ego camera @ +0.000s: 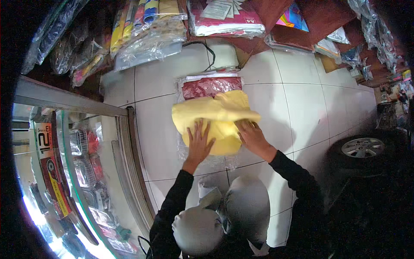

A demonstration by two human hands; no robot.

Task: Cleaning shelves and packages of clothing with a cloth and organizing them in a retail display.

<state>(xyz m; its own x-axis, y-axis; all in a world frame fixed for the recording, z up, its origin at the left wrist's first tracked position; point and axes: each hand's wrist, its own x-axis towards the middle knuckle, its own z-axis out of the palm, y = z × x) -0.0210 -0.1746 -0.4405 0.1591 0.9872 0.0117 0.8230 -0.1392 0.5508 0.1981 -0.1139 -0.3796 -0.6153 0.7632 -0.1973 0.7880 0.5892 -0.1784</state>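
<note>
A yellow cloth (210,111), partly folded with a raised roll across its middle, lies on a clear plastic bag (181,152) on the floor. My left hand (199,142) rests flat on the cloth's near half, fingers spread and pointing away from me. At the right end of the roll, my right hand (254,137) has its fingers closed at the folded edge; the fingertips are partly hidden by the fabric. Just beyond the yellow cloth is a dark red folded cloth (212,87) that looks wrapped in plastic, with a white layer behind it.
To the left stands a glass display case (66,155) holding several packaged goods. Plastic-wrapped stock (152,32) and a maroon A4 paper pack (226,26) line the far side. A black cable (212,53) lies on the tiles. A wheel (362,147) is at right.
</note>
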